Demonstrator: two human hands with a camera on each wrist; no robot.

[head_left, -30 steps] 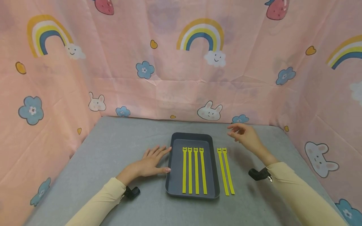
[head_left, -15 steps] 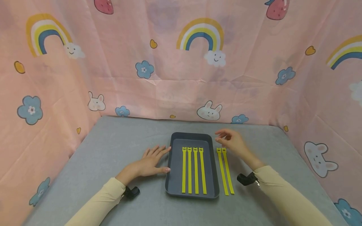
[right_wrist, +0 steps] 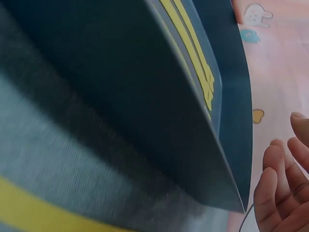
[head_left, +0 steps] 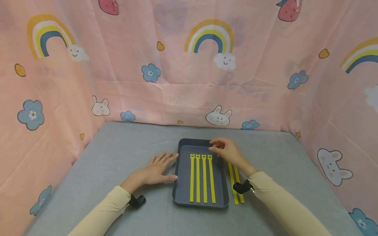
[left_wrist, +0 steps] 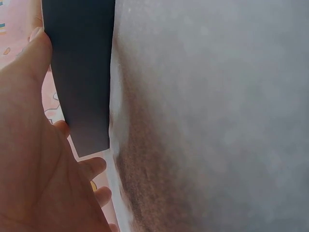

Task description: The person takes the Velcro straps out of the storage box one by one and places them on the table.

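Note:
A dark grey rectangular tray lies on the table, with several flat yellow cable ties side by side in it, slotted heads at the far end. Spread along the tray's left side, my left hand touches the rim with its fingertips; the left wrist view has its thumb against the tray wall. Over the tray's far right corner hovers my right hand, fingers loosely bent and holding nothing. Two more yellow cable ties lie right of the tray, their heads hidden under the right hand and wrist.
The grey table reaches back to a pink printed curtain that closes in the rear and both sides. A black wrist camera on the right arm overlaps the two outer ties in the head view.
My right hand has moved left, from beyond the two outer ties to over the tray's far right corner. The left hand, tray and ties have stayed put.

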